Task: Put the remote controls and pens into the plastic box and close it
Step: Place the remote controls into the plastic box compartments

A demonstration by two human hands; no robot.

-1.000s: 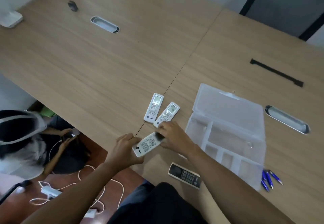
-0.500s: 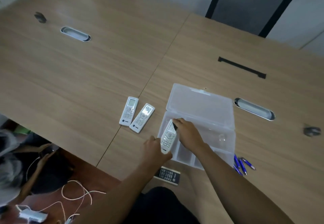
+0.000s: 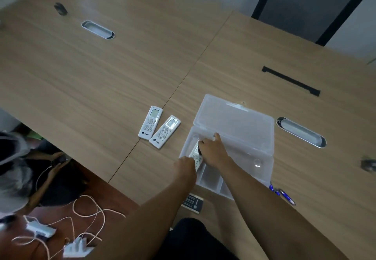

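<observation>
A clear plastic box (image 3: 262, 164) lies open on the wooden table, lid (image 3: 234, 121) folded back. Both my hands hold one white remote (image 3: 196, 156) at the box's left end, low inside it. My left hand (image 3: 186, 165) grips its near end, my right hand (image 3: 212, 151) covers its far end. Two more white remotes (image 3: 150, 122) (image 3: 165, 131) lie side by side left of the box. A dark remote (image 3: 192, 202) lies near the table's front edge, partly behind my left arm. Blue pens (image 3: 281, 194) lie right of the box.
Oval cable grommets (image 3: 98, 29) (image 3: 301, 132) and a black slot (image 3: 291, 80) are set in the table. A black chair (image 3: 307, 7) stands at the far side. Below the left table edge sits a person (image 3: 18, 170), with white cables (image 3: 81, 219) on the floor.
The white remote has travelled from the table's front edge rightward and now sits lower inside the box's left end, still held by both hands. The camera view shifted too.
</observation>
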